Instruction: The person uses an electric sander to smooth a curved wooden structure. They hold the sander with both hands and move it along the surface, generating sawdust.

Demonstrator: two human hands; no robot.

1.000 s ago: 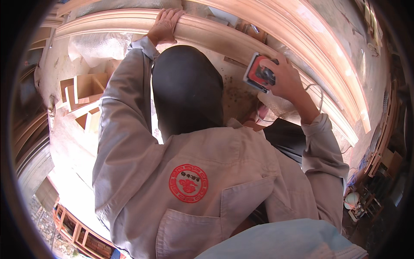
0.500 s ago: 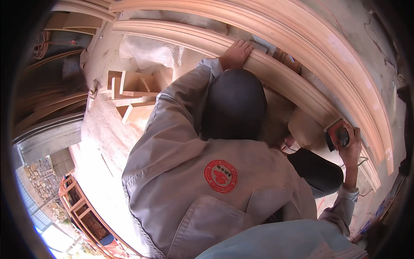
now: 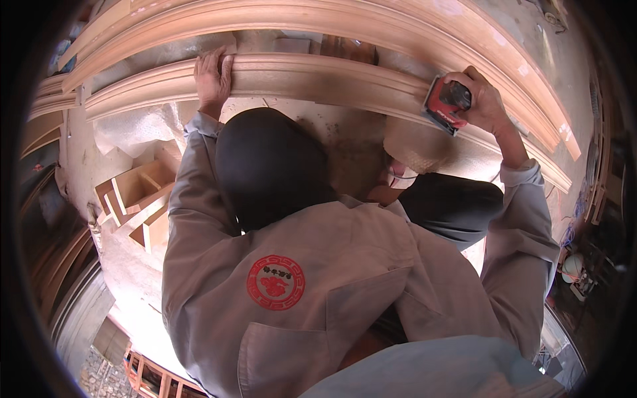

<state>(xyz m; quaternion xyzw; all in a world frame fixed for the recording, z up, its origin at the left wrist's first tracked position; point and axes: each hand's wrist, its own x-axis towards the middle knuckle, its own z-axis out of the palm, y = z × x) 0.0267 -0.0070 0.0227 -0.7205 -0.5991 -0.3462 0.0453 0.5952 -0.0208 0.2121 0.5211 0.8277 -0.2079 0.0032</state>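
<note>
A long wooden moulding (image 3: 312, 83) with a ridged profile lies crosswise in front of me. My left hand (image 3: 212, 78) rests on its left part, fingers stretched out over the wood. Toward its right part, my right hand (image 3: 483, 103) is closed around a red and black power sander (image 3: 440, 106). The sander's flat base is against the moulding, tilted in this view. My bent knees in dark trousers, one at the left (image 3: 272, 169) and one at the right (image 3: 451, 205), are on the near side of the wood.
More long mouldings (image 3: 398, 30) lie beyond this one. Small wooden boxes or drawers (image 3: 136, 189) stand at the left, near crumpled clear plastic sheeting (image 3: 136, 129). Boards (image 3: 66, 265) are stacked at the far left. A cord and clutter (image 3: 577, 268) lie at the right.
My view has turned. My left hand has slid left along the moulding, and the sander in my right hand has moved left, away from the moulding's right end.
</note>
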